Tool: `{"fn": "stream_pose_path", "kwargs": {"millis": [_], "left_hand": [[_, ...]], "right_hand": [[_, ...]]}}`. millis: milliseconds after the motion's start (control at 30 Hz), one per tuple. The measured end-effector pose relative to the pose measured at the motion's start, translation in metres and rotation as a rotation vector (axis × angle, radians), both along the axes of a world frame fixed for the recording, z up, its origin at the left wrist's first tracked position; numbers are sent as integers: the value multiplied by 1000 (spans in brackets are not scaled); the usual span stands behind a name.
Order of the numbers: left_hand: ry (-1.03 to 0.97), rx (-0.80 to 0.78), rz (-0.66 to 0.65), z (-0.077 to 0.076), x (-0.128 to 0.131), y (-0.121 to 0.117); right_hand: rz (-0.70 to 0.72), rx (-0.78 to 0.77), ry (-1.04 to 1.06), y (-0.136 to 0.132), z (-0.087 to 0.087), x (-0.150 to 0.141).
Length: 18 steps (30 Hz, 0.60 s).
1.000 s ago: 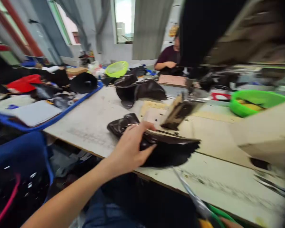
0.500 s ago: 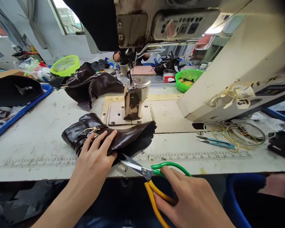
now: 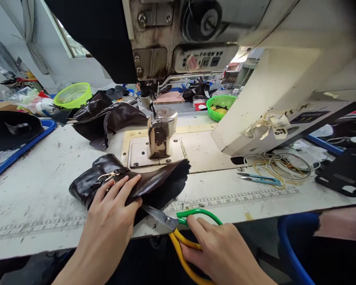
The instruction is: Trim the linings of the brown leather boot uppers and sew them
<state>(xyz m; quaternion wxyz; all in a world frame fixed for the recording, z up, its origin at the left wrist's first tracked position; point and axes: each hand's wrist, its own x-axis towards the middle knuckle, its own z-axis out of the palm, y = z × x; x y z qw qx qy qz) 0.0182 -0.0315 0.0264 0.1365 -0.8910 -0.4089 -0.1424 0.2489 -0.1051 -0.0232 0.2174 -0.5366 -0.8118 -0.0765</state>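
- L hand (image 3: pixel 112 215) is flat-ish over the dark brown boot (image 3: pixel 154 174), fingers spread next to the gold buckle (image 3: pixel 109 175), thumb at the lower edge. Can't tell if it's actually pinching, tbh.
- R hand (image 3: pixel 216 245) is wrapped round the green/yellow scissors handles (image 3: pixel 190 240), apart from the L hand & not touching the boot.
- Boot's on its side on the tabletop (image 3: pixel 47 186), directly under the L fingers, up & left of the R hand. Toe's left, wavy-cut top end's right.
- Scissors blades (image 3: pixel 157 215) point at the boot's lower edge by the L thumb, tips hidden.
- Sewing machine post (image 3: pixel 160 138) is just behind the boot, fwiw.
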Motion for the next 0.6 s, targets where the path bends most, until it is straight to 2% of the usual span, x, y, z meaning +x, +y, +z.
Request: {"fn": "stream_pose_path", "kwargs": {"millis": [133,267,400,500,600], "left_hand": [[-21,-2,-30,9,3,-2],[-92,6,23,20,1,4],[-146,-83,106,32,-2,15],[-155,-165,143,39,-1,17],[-172,-218,199,41,-1,18]], "right_hand": [[-62,-31,-10,1,6,-9],[-106,-105,-45,0,16,-23],[-204,-228,-17,1,27,-40],[-194,-368,-11,7,34,-53],[-194,-394,15,14,37,-64]]}}
